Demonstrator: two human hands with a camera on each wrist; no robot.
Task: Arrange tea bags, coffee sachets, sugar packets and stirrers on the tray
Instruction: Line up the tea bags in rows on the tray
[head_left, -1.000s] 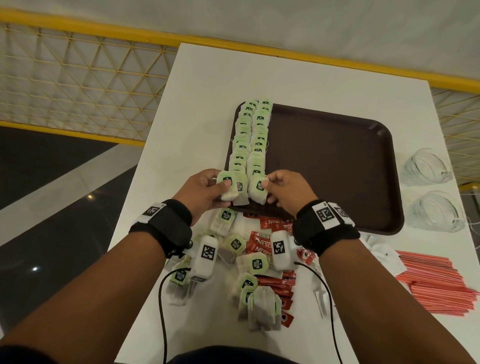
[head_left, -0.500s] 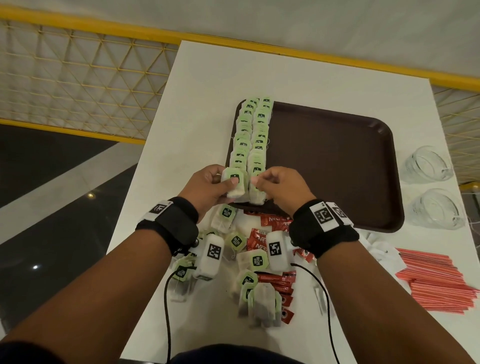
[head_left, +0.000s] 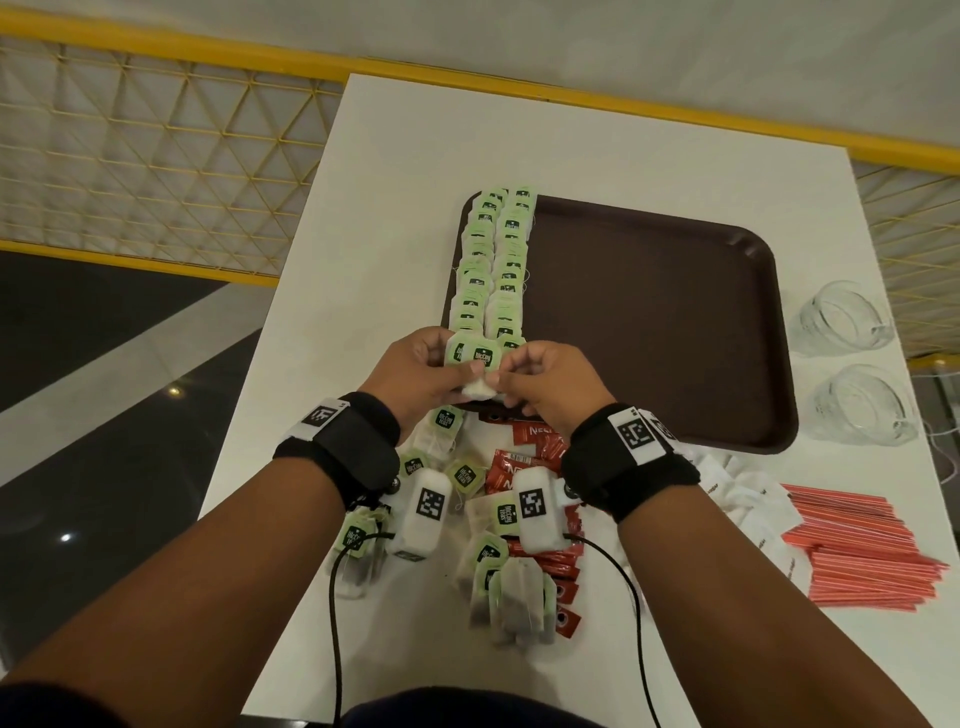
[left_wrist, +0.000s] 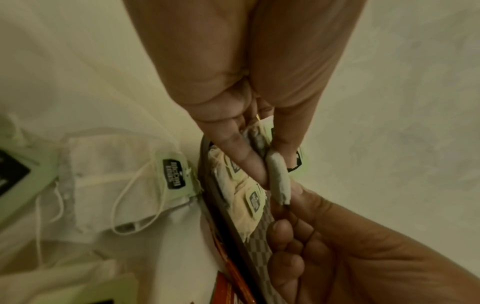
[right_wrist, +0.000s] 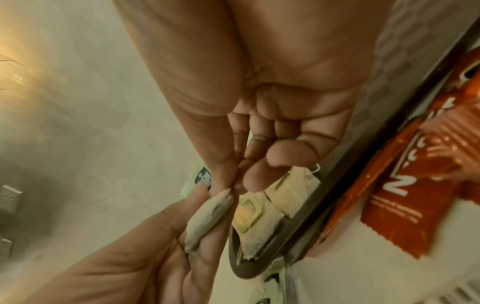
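A brown tray (head_left: 649, 322) holds two rows of green-tagged tea bags (head_left: 493, 270) along its left side. Over the tray's near left corner my left hand (head_left: 457, 374) grips tea bags (head_left: 474, 358) with their tags up. My right hand (head_left: 511, 384) pinches the lower end of one of them. In the left wrist view, thumb and finger of my left hand (left_wrist: 262, 164) squeeze the tea bag (left_wrist: 278, 176). In the right wrist view my right hand (right_wrist: 233, 185) pinches the end of that tea bag (right_wrist: 207, 218).
Loose tea bags (head_left: 488, 561) and red coffee sachets (head_left: 524, 467) lie under my wrists on the white table. To the right are white sugar packets (head_left: 748, 499) and a pile of red stirrers (head_left: 857, 551). Two glass cups (head_left: 841, 322) stand right of the tray.
My right hand has put down the tea bag it held at the near end of the right row. It now pinches a bag held by my left hand.
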